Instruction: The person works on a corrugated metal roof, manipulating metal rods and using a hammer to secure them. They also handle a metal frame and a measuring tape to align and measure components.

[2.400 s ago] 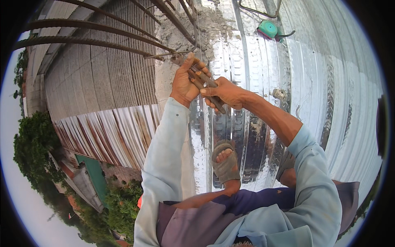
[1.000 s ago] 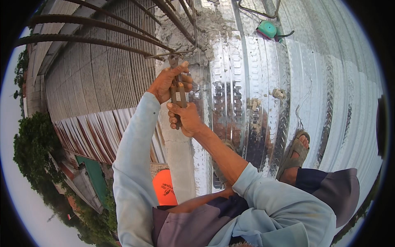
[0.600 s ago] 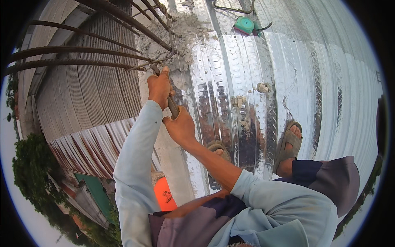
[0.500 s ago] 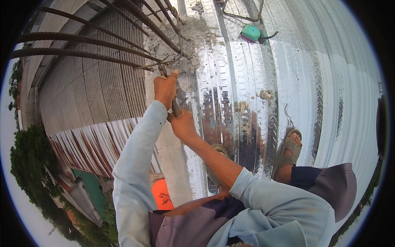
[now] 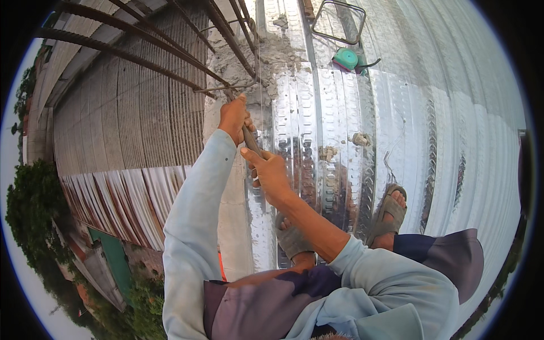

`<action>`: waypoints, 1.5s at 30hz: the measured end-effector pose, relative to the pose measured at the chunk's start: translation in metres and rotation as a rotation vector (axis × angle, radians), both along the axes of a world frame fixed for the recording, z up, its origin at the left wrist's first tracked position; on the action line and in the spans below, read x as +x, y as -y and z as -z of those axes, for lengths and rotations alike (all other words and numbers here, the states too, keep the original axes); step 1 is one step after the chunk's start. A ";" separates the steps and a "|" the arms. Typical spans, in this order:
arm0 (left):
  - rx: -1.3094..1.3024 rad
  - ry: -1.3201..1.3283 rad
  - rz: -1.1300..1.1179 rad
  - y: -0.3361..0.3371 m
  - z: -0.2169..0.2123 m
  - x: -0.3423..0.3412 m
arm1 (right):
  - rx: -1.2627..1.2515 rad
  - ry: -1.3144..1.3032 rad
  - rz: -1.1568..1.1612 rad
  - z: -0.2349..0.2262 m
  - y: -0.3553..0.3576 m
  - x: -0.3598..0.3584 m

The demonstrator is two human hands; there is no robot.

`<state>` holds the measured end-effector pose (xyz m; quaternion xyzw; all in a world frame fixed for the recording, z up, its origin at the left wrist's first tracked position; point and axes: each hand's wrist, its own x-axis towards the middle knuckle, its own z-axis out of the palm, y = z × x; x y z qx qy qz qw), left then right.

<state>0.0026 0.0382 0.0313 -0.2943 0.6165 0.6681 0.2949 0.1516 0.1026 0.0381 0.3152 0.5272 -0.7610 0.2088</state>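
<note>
Rusty brown metal, thin and long: the tool (image 5: 250, 143) sits just above the middle of the frame, slanting up toward the steel rods (image 5: 170, 42). I see my left hand (image 5: 233, 118) wrapped around its upper part and my right hand (image 5: 271, 174) clasping the lower end, over the shiny roof sheet (image 5: 340, 113).

I see rust-brown ribbed rebar (image 5: 170, 54) crossing pale grey crusted concrete (image 5: 266, 54). The roof sheet (image 5: 430, 130) under me is bright silver, corrugated, with a diamond tread pattern along its ridges. The lower roof (image 5: 130, 130) is dull grey-brown, its edge streaked rust-red and white. My sleeves (image 5: 195, 215) are pale blue, my trousers (image 5: 266, 294) purple-grey, my sandals (image 5: 388, 215) grey. A teal tape measure (image 5: 345, 58) lies ahead. The tool (image 5: 249, 141) in my hands looks dark brown.
</note>
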 end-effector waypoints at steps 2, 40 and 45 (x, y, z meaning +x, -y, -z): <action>0.015 -0.013 0.033 0.000 -0.008 -0.001 | 0.270 -0.047 -0.113 -0.006 -0.002 -0.002; 0.768 -0.052 -0.905 0.044 0.043 0.037 | 0.161 -0.474 -0.532 -0.006 -0.094 0.011; 0.345 -0.548 -0.647 0.065 -0.015 0.076 | -0.034 -0.437 -0.387 -0.044 -0.146 -0.004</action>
